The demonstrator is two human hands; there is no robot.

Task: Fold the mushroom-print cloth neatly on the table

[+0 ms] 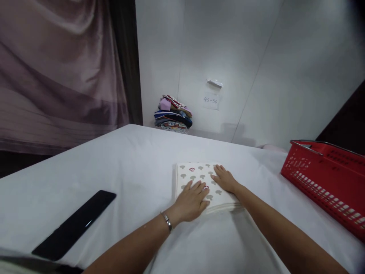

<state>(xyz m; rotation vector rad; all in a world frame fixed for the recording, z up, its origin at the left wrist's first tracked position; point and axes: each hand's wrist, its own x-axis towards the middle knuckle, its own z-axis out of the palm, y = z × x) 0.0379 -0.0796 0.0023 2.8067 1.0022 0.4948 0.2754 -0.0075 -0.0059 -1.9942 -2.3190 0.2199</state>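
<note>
A folded white cloth (196,173) with a print of grey and a few red mushrooms lies flat on the white-covered table in front of me. My left hand (191,201), a silver bracelet on its wrist, rests palm down on the cloth's near left part with fingers spread. Farther back, my right hand (224,178) lies flat on the cloth's right side, its fingers stretched out. Neither hand grips anything. Several layers show along the cloth's near edge.
To the left lies a black phone-like slab (75,224) on the white sheet (137,163). A red plastic basket (327,171) with metal handles stands at the right. Behind the table's far edge is a stack of folded clothes (173,114) against the wall, near a paper label (211,101).
</note>
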